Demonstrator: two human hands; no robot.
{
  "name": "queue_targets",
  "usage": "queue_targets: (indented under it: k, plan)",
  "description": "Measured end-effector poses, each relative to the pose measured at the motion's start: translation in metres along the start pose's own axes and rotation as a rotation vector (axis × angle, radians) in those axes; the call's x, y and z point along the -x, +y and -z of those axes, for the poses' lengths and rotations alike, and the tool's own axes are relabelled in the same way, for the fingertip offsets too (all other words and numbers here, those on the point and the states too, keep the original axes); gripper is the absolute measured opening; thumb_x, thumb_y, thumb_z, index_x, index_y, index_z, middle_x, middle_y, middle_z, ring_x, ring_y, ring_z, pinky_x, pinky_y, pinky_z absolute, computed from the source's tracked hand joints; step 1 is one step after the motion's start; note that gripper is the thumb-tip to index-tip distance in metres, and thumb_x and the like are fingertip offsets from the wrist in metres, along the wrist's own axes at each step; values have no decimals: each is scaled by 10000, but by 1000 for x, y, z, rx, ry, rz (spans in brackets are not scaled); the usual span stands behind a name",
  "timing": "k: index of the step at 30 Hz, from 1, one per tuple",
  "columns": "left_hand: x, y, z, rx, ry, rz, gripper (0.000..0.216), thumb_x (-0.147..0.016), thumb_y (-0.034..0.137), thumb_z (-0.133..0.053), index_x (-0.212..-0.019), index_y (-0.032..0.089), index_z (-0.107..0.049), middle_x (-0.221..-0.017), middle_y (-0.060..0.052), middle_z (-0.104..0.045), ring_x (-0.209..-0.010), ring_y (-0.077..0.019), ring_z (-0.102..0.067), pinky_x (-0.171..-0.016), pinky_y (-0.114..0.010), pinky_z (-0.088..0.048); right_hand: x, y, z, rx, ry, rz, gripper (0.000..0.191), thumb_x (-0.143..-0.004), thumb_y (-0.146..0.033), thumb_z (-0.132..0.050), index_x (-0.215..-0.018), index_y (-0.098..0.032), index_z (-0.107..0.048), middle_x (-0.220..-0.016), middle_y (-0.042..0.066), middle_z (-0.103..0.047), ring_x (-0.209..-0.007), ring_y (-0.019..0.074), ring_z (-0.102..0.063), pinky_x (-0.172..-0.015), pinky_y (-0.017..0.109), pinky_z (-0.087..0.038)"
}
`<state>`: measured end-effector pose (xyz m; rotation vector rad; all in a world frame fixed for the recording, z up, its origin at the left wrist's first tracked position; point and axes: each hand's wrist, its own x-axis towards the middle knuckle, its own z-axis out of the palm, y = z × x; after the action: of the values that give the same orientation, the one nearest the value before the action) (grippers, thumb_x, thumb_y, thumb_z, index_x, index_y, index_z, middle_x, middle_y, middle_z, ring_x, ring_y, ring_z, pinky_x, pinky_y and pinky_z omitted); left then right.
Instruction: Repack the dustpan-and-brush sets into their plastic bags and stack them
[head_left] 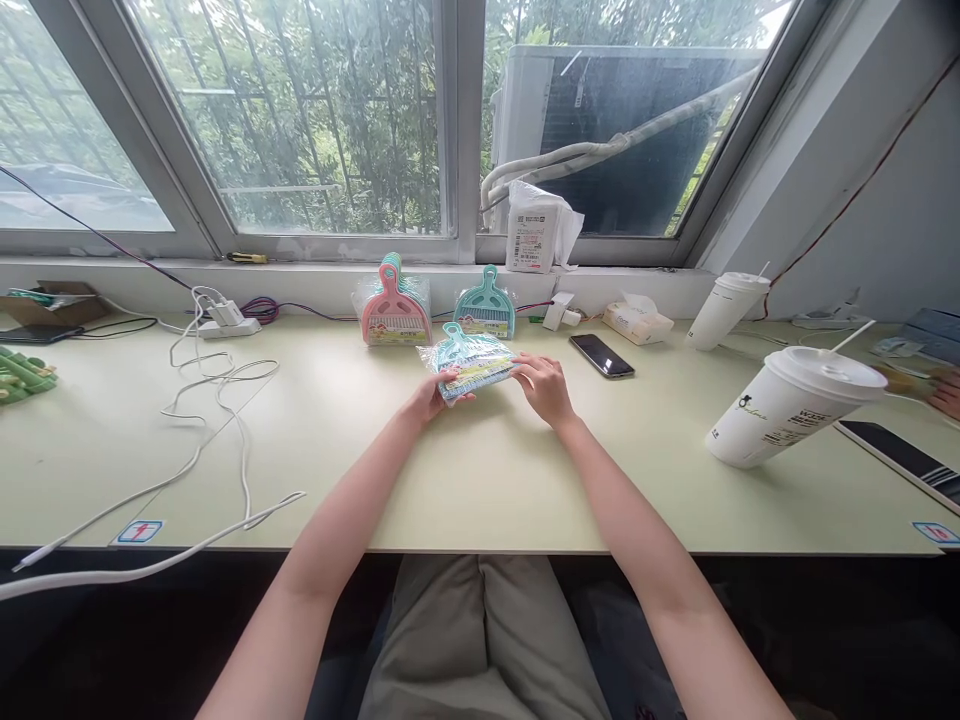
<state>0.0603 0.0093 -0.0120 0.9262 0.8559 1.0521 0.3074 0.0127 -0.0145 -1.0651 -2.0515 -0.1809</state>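
Observation:
Above the table, a teal mini dustpan and brush set (480, 358) in a clear wrapper is tilted between my two hands. My left hand (433, 396) grips its lower left corner, thumb on top. At the right edge, the bent fingers of my right hand (541, 385) pinch the set or its wrapper. Behind it stands a row of similar sets, with a pink dustpan set (391, 308) in front. To the right of that row, a single teal dustpan set (486, 305) leans upright near the wall.
A black phone (602, 356) lies right of my hands, near a tissue pack (637, 320). Two white lidded cups, the nearer one large (787, 410), stand farther right. White cables (240, 440) sprawl on the left. Another person's hand (946, 392) shows at the right edge.

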Motion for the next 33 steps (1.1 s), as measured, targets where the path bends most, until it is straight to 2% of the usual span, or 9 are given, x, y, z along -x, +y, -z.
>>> queue_targets:
  k: [4,8,13,16,19,21,23,27,33]
  plan:
    - [1,2,4,4,17,26,504,-781,337,-609,-1236,139,-519,-1069,-152,-680,-899,-276,-695,-724,-345,-596,0,0,-4,-72,15,-119,253,-948,-293,-434,-941,-262,-685,-1031,40,-725,-970,200,-647,-1007,411,-315]
    - [0,1,6,-17,-20,53,466,-767,302,-611,-1199,143,-540,-1033,-142,-686,-881,-261,-699,-745,-345,-591,-1,2,-8,-113,23,-219,239,-919,-325,-480,-885,-255,-706,-1048,41,-715,-947,208,-640,-917,377,-356]
    - [1,-3,7,-92,-160,125,467,-722,224,-649,-1174,139,-562,-1015,-121,-701,-871,-266,-702,-838,-418,-568,0,8,-12,-204,42,-302,186,-862,-298,-548,-808,-238,-716,-898,39,-701,-868,213,-616,-826,348,-414]
    - [4,-4,5,-137,-222,134,456,-710,244,-680,-1145,144,-583,-1003,-125,-709,-801,-276,-709,-815,-435,-570,0,10,-14,-261,128,-331,145,-828,-295,-586,-802,-224,-710,-995,75,-641,-866,218,-595,-830,374,-449]
    - [7,-3,3,-142,-234,102,473,-705,242,-696,-1155,167,-571,-994,-116,-712,-747,-263,-710,-773,-424,-579,-1,10,-15,-319,217,-389,125,-790,-317,-629,-824,-215,-692,-1149,116,-542,-1043,257,-545,-883,416,-457]
    - [10,0,1,-149,-240,87,506,-703,242,-705,-1179,177,-546,-1000,-112,-710,-710,-251,-709,-728,-411,-585,-1,10,-16,-437,204,-450,191,-769,-346,-650,-901,-209,-669,-1204,123,-508,-1054,251,-549,-867,412,-477]
    - [12,2,0,-169,-244,87,534,-702,250,-713,-1194,172,-521,-1007,-117,-707,-680,-242,-707,-681,-389,-587,-1,10,-18,-609,150,-522,326,-753,-377,-660,-1034,-219,-618,-1197,108,-537,-933,208,-600,-814,387,-504]
    - [12,5,-2,-247,-235,87,551,-704,291,-727,-1192,150,-514,-983,-136,-704,-647,-232,-702,-585,-318,-565,-1,11,-22,-942,102,-644,566,-720,-408,-673,-1232,-250,-490,-974,31,-669,-785,163,-631,-749,352,-529]
    - [12,6,-7,-285,-226,-60,635,-787,558,-596,-1297,207,-455,-1245,-172,-595,-718,-194,-703,-587,-264,-537,-2,9,-22,-1089,208,-852,487,-650,-322,-712,-1107,-178,-620,-947,44,-704,-791,158,-643,-773,350,-538]
